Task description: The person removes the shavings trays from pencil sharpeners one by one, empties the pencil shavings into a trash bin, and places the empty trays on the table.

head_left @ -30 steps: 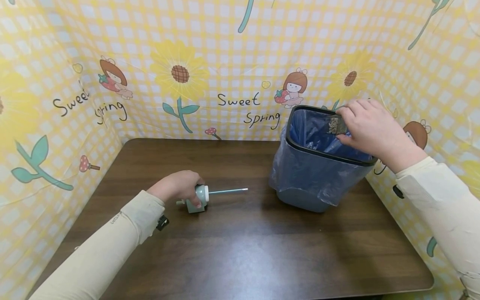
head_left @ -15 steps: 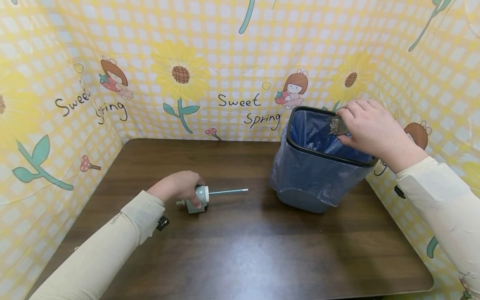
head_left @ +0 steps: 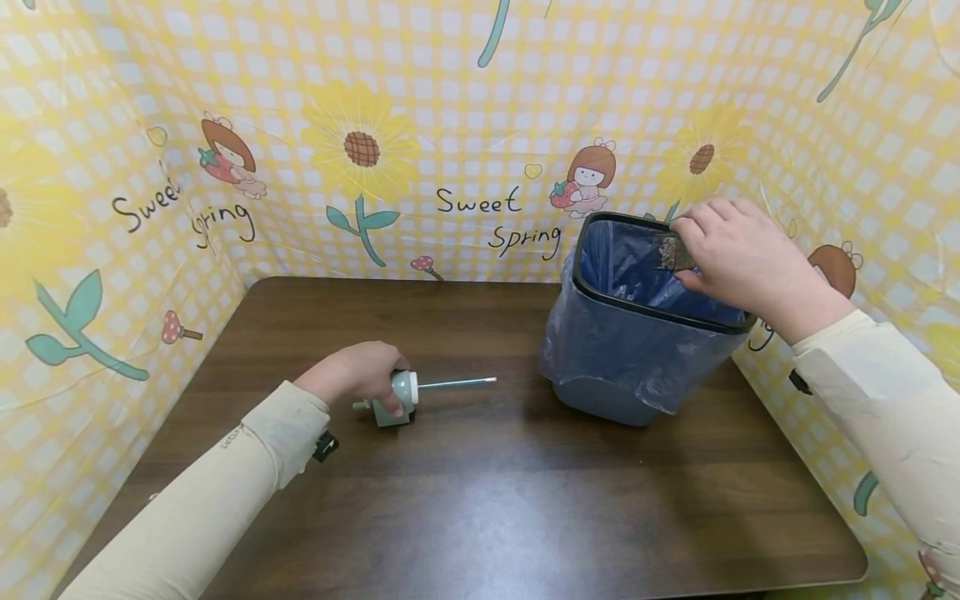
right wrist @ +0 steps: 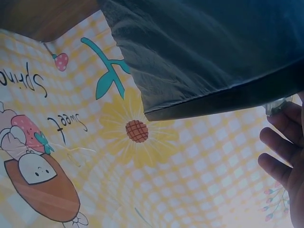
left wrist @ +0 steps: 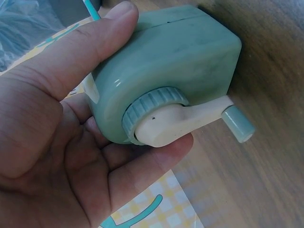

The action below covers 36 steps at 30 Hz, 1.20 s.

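Observation:
My left hand (head_left: 360, 371) grips a pale green hand-crank pencil sharpener (head_left: 405, 390) that lies on the table. A blue pencil (head_left: 456, 383) sticks out of its white front, pointing right. The left wrist view shows the thumb over the body of the sharpener (left wrist: 190, 52) and fingers below, near the white crank (left wrist: 175, 126) with its green knob (left wrist: 239, 124). My right hand (head_left: 750, 258) pinches a small clear shavings tray (head_left: 677, 252) over the mouth of the bin. Shavings show in the tray's left end. In the right wrist view the tray (right wrist: 274, 106) is mostly hidden behind the rim.
The grey bin (head_left: 607, 400), lined with a blue plastic bag (head_left: 622, 346) under a black rim (head_left: 656, 312), stands at the right of the brown wooden table (head_left: 450, 500). A yellow checked cloth (head_left: 465, 125) hangs behind and on both sides.

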Available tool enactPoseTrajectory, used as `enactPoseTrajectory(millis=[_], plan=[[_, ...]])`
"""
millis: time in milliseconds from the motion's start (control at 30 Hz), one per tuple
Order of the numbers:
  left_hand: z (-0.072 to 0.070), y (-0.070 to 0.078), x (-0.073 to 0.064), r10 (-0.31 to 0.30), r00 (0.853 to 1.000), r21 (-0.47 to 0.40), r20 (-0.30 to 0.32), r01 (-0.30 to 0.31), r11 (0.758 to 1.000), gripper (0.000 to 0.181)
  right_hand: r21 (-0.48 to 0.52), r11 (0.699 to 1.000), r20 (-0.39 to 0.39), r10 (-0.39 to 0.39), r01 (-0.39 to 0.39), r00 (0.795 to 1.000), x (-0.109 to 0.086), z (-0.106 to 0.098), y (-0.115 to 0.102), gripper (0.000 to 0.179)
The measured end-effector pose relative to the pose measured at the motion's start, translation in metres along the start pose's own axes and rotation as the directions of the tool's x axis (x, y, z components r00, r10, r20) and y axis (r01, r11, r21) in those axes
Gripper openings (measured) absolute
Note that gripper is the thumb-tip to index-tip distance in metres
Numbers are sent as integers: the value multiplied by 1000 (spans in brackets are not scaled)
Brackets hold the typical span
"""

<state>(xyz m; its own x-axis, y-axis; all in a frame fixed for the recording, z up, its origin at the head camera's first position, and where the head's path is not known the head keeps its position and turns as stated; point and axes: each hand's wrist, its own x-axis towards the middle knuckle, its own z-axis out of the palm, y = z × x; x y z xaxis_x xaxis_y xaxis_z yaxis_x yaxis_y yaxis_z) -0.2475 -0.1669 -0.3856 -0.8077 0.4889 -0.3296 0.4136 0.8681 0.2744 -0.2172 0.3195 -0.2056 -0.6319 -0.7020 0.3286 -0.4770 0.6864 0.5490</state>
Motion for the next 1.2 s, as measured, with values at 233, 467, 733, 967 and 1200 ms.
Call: enactPoseTrajectory(millis=[233, 467, 733, 967, 1200], plan=[[-1, 3, -1, -10, 1000, 3, 0, 10, 1000, 56, -16, 1000, -12, -20, 20, 1000, 1, 0, 1, 67], [-3, 2, -1, -4, 1000, 5, 2, 4, 1000, 55, -15, 1000, -10, -25, 25, 1000, 1, 0, 3, 65], [-2, 1, 0, -9, 1000, 3, 5, 9, 1000, 54, -20, 998, -26, -52, 52, 998, 2, -1, 3, 65], [-1, 1, 1, -8, 1000, -1, 8, 8, 1000, 54, -36, 998, -7, -61, 61, 998, 1, -1, 2, 67], [-1, 3, 0, -12, 1000, -3, 6, 12, 1000, 56, -49, 996, -12, -77, 76, 997, 2, -2, 2, 67]])
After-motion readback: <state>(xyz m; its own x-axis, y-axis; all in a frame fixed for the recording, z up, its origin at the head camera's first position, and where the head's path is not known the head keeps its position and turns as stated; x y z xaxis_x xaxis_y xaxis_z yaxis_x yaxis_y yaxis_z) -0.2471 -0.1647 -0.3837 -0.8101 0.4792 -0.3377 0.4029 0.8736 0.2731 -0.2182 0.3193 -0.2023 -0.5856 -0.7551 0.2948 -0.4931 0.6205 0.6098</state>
